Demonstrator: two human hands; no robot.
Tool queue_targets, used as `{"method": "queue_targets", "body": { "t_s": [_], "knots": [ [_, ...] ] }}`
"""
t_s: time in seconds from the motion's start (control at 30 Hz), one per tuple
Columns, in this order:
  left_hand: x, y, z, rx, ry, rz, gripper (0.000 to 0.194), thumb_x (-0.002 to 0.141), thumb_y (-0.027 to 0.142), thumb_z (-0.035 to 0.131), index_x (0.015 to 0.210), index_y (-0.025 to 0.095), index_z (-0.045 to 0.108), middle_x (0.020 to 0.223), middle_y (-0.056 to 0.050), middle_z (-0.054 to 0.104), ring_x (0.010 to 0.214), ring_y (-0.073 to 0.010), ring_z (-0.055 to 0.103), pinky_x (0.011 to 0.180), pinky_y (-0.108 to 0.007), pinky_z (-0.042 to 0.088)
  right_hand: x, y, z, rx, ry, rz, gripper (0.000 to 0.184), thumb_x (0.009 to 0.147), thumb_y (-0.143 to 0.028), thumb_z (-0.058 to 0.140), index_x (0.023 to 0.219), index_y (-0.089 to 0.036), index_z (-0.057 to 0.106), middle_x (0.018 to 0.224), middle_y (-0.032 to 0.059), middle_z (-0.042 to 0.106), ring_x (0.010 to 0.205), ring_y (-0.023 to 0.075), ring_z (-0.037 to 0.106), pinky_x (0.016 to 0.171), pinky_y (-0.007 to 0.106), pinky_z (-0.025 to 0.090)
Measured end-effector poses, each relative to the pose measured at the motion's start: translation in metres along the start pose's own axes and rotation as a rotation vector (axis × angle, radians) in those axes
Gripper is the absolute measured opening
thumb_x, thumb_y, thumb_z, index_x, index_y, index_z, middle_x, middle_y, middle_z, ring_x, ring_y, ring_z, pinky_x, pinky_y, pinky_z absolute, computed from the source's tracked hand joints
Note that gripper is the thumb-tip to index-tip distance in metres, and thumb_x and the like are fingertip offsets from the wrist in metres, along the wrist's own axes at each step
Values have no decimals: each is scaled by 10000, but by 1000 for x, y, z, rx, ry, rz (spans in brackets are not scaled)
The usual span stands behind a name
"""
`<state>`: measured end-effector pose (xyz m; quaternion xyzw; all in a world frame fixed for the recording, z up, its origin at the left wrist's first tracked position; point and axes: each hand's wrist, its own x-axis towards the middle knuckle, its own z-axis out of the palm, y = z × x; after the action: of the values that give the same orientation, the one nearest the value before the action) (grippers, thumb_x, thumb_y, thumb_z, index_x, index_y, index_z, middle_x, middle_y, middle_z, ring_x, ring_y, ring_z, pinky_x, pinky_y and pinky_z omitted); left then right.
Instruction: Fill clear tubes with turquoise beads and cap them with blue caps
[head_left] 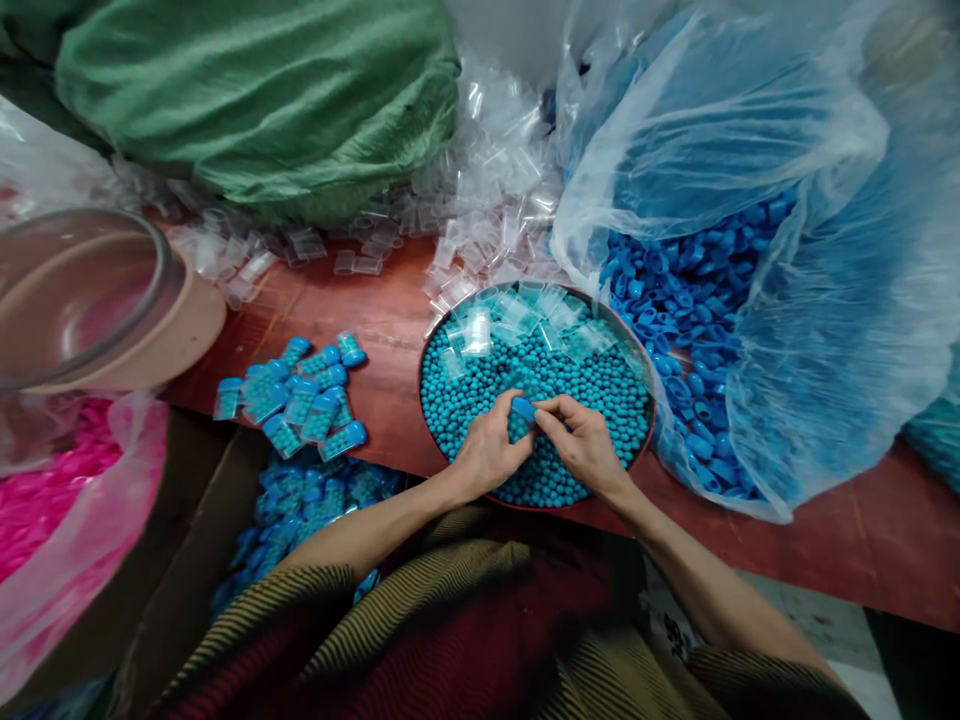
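Note:
Over a round tray (pixel 649 425) of turquoise beads (pixel 461 410), both my hands meet at one small container. My left hand (pixel 487 445) is closed around its clear body, most of which my fingers hide. My right hand (pixel 581 435) pinches the blue cap (pixel 523 408) at the container's top. Several empty clear containers (pixel 477 332) lie on the beads toward the tray's far side. To the left, a small heap of filled, blue-capped containers (pixel 300 395) rests on the red table.
A plastic bag (pixel 832 400) of loose blue caps (pixel 686 290) stands right of the tray. Clear empty containers (pixel 502 190) are piled behind it, beside a green cloth bundle (pixel 262 100). Basins (pixel 199 315) sit at left; below are pink pieces (pixel 67 480) and more filled containers (pixel 315 500).

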<state>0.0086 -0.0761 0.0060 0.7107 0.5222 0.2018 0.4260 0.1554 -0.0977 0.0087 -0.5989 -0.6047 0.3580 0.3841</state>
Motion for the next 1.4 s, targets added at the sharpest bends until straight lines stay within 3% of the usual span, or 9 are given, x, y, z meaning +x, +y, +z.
{"method": "queue_targets", "body": {
  "t_s": [0.13,0.3,0.4,0.53,0.67,0.93,1.1,1.27,1.4],
  "knots": [
    [1,3,-9,-24,-25,30,497,746,250,555,1228,143,494,771,-20,641,702,-178,606,724,-304,482,-4,-3,1,-53,58,-119,164,846,-263,508,856,-193,656,756,18,698,642,141,632,645,246,495],
    [6,6,-14,-225,-70,-5,578,677,255,624,1229,149,490,836,0,631,690,-130,577,681,-248,484,-6,-4,7,68,76,-23,181,867,-284,495,779,-191,623,649,1,668,574,136,624,571,237,497],
    [7,7,-13,-273,-72,1,510,671,238,621,1165,150,533,884,-5,629,746,-128,577,725,-243,478,-5,-4,4,-9,79,-103,174,873,-263,482,814,-190,628,652,3,657,570,128,610,574,230,483],
    [7,9,-14,-228,-44,29,517,709,211,575,1219,178,500,751,33,575,613,-99,511,614,-221,437,5,-4,-11,-88,-54,-252,167,866,-244,488,866,-191,646,666,-1,647,541,112,574,552,219,447],
    [8,3,-18,-248,-148,5,625,708,194,574,1312,202,411,656,65,487,522,-78,418,513,-201,366,15,0,-21,-96,-198,-206,168,859,-270,516,895,-193,661,658,-15,641,540,106,558,539,210,419],
    [11,-4,-19,-342,-212,42,520,675,156,582,1183,195,476,684,66,491,559,-74,429,565,-209,393,13,10,-22,-125,-269,-243,200,870,-274,515,886,-183,693,613,-19,622,513,94,527,516,198,391],
    [7,-7,-12,-240,-120,46,368,679,148,587,1038,194,519,690,61,495,611,-88,462,600,-212,391,11,12,-23,-128,-269,-338,209,883,-261,496,909,-188,689,706,29,658,629,126,597,603,228,453],
    [5,-10,-15,-303,-192,56,410,724,237,612,1109,208,477,809,35,543,705,-113,502,681,-241,427,22,9,-40,141,-426,-101,232,850,-303,545,1018,-224,685,906,46,652,654,121,618,617,266,518],
    [3,-11,-17,-361,-262,75,432,800,278,538,1208,198,425,854,5,569,737,-133,527,720,-276,451,24,9,-31,388,-263,158,441,800,-348,594,1224,-230,574,889,22,647,540,107,597,532,284,539]
  ]
}}
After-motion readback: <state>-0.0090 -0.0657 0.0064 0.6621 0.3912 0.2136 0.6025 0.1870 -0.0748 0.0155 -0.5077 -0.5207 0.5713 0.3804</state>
